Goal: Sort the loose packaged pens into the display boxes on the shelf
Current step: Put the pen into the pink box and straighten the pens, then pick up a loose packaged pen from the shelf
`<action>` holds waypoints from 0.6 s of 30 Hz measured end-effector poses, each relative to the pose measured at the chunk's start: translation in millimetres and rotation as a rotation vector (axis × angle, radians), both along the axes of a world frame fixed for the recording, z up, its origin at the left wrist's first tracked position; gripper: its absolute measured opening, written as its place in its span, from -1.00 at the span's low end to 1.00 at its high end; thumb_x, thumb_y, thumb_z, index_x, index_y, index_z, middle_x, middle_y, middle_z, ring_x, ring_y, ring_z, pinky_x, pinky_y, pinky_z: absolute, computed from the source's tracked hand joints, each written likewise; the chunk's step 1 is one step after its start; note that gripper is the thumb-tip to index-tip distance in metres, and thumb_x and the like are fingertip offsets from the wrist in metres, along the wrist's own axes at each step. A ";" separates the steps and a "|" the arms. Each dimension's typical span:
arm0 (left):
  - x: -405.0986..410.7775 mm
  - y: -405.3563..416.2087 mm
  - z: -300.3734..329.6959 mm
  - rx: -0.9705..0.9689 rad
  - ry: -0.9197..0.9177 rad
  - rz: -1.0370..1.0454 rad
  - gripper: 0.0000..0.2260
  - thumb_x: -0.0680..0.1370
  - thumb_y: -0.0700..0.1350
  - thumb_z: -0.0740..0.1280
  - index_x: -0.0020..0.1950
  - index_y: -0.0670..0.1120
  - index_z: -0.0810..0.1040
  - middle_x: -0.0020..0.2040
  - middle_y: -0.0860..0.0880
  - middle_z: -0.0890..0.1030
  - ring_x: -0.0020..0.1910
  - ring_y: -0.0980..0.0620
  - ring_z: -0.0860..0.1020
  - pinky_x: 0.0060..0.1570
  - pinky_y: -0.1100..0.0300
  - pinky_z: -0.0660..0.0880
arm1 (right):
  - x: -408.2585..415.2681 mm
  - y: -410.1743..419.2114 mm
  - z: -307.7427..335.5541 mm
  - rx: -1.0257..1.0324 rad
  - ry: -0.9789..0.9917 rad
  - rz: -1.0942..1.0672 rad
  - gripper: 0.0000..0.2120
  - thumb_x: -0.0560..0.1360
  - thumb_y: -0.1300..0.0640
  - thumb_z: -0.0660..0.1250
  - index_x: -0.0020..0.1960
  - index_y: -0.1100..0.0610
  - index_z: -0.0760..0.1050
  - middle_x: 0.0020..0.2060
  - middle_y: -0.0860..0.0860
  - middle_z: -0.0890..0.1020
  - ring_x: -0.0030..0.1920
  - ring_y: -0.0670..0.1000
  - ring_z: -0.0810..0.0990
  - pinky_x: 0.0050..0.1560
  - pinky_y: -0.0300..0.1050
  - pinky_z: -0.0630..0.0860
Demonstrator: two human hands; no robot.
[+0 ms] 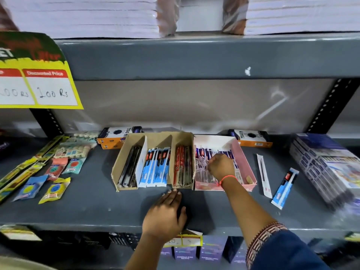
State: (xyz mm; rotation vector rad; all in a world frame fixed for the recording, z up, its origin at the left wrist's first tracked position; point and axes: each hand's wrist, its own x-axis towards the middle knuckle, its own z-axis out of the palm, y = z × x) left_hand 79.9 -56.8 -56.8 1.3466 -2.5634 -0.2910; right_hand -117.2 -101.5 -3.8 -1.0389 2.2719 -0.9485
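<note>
A brown cardboard display box [120, 162] stands on the grey shelf [93, 203] with three compartments: dark pens on the left, blue-packed pens [155, 166] in the middle, red-packed pens [180, 165] on the right. Right of it a pink display box [243, 162] holds purple-and-white pen packets. My right hand [221, 166] reaches into the pink box, its fingers pinched on the packets there. My left hand [165, 213] lies flat on the shelf, fingertips just before the brown box's front. Two loose packets lie right of the pink box: a white one [264, 176] and a blue one [284, 189].
Eraser and sharpener packets [54, 190] and yellow-green packs [21, 172] lie at the left. Two orange-and-black boxes [115, 138] [253, 138] stand behind the display boxes. A stack of wrapped packs [327, 168] fills the right end. A yellow price sign [39, 82] hangs at upper left.
</note>
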 end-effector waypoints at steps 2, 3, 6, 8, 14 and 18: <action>0.1 0.5 -1.4 -0.022 -0.007 0.004 -0.26 0.38 0.21 -0.26 0.43 -0.07 0.29 0.43 -0.04 0.33 0.42 0.00 0.24 0.34 0.18 0.19 | -5.2 10.2 3.6 -0.021 0.029 -0.037 -0.79 0.44 0.38 0.20 -0.06 0.27 0.61 0.02 0.24 0.67 0.09 0.21 0.62 0.07 -0.12 0.52; -0.1 0.7 -1.3 -0.018 -0.017 0.002 -0.23 0.35 0.21 -0.30 0.44 -0.06 0.25 0.45 -0.03 0.28 0.43 0.03 0.19 0.36 0.20 0.14 | -9.0 16.7 5.6 -0.041 0.043 -0.056 -0.77 0.45 0.36 0.20 -0.05 0.24 0.61 0.03 0.22 0.67 0.10 0.20 0.62 0.01 -0.16 0.51; -0.8 -0.3 -4.2 0.012 -0.004 0.002 -0.19 0.33 0.23 -0.32 0.45 -0.07 0.22 0.47 -0.02 0.25 0.45 0.04 0.15 0.37 0.21 0.08 | -21.0 37.9 11.9 -0.147 0.073 -0.146 -0.73 0.46 0.38 0.15 -0.12 0.20 0.61 0.01 0.20 0.69 0.04 0.21 0.64 -0.18 -0.20 0.47; -2.6 -0.6 -6.6 0.005 0.009 0.024 -0.22 0.36 0.23 -0.26 0.42 -0.10 0.31 0.43 -0.06 0.33 0.42 -0.01 0.24 0.35 0.15 0.17 | -31.6 55.1 13.6 -0.175 0.112 -0.243 -0.71 0.48 0.36 0.12 0.01 0.25 0.61 0.03 0.24 0.67 0.05 0.26 0.62 -0.09 -0.15 0.48; -17.1 14.2 -4.4 0.014 0.009 0.004 -0.24 0.39 0.22 -0.23 0.38 -0.14 0.36 0.40 -0.08 0.36 0.41 -0.03 0.25 0.35 0.12 0.19 | -68.5 104.3 -3.8 -0.121 0.176 -0.444 -0.74 0.46 0.36 0.13 0.06 0.33 0.52 0.08 0.37 0.57 0.10 0.35 0.55 0.04 0.08 0.49; -29.7 18.8 -1.5 0.032 -0.065 -0.043 -0.52 0.61 0.12 -0.04 0.47 -0.05 0.18 0.49 0.01 0.18 0.47 0.08 0.06 0.39 0.22 0.05 | -86.1 127.0 -9.6 0.131 0.132 -0.453 -0.60 0.50 0.22 0.22 0.31 0.31 0.35 0.30 0.31 0.36 0.28 0.34 0.35 0.25 0.11 0.36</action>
